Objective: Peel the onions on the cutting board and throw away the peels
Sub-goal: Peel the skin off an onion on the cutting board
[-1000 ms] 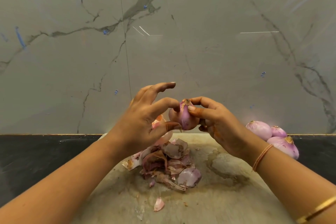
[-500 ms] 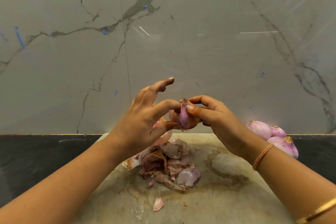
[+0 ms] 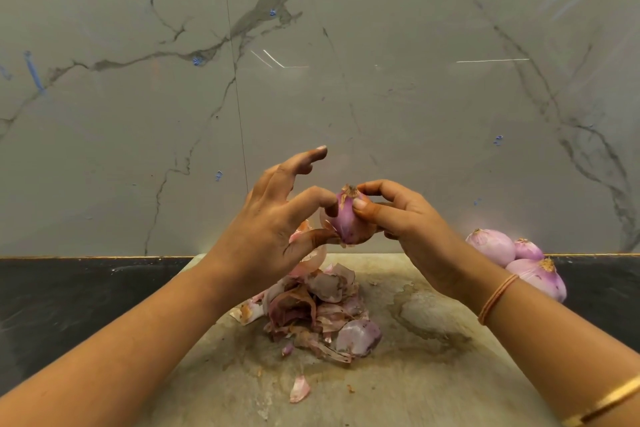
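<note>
Now mid-peel, by the look of things: holding one small purple onion (image 3: 348, 224) up in the air between both hands, above the far part of the cutting board (image 3: 433, 378) and just beyond the heap of peels (image 3: 318, 308). Gripped on its right side by the right hand (image 3: 408, 222), thumb and fingers curled round the body and up to the dry tip. Pinched on its left side by the left hand (image 3: 273, 229), thumb below and forefinger above, remaining fingers spread and lifted clear; hard to tell whether pinching a loose flap of skin or the bulb itself, though with a papery edge visible by the thumb. Standing roughly upright, long axis running from brown tuft at the top to rounded base below, so probably calling for a pull down and to the left, away from the anchoring right hand and toward the heap. Equally close to both hands, touching each. Lying alone on the near part of the board, one stray peel (image 3: 299, 388). Resting well off to the right, about where board meets dark counter (image 3: 69, 295), three pale peeled-looking onions (image 3: 491, 248) touching one another; unclear which surface underneath. Behind everything, a grey veined marble wall (image 3: 381, 80). Left to do, as a guess: finishing this bulb, then gathering the heap and the stray piece for a bin, with none in view
</note>
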Available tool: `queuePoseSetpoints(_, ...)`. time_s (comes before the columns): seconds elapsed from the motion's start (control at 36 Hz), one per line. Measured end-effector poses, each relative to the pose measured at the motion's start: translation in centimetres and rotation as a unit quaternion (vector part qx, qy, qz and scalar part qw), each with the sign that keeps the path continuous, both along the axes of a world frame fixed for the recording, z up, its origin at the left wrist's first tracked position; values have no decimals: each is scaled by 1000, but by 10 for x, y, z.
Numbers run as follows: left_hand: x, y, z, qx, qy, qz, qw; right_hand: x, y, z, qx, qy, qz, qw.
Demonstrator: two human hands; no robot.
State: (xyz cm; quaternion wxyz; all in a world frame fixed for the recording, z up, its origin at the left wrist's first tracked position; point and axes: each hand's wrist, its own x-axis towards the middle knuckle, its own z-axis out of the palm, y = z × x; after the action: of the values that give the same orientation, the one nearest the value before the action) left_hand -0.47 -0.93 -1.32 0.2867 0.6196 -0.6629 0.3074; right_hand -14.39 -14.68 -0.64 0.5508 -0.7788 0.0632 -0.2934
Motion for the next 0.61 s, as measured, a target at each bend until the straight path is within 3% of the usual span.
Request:
queuePoseSetpoints(0.19, 2, -1, -2, 8, -27, 11, 1000, 1, 3, -1, 10, 39, 56, 998)
queuePoseSetpoints(0.61, 11, 0, -7, 28, 0, 86, 996, -3, -4, 4, 140, -11, -15, 990)
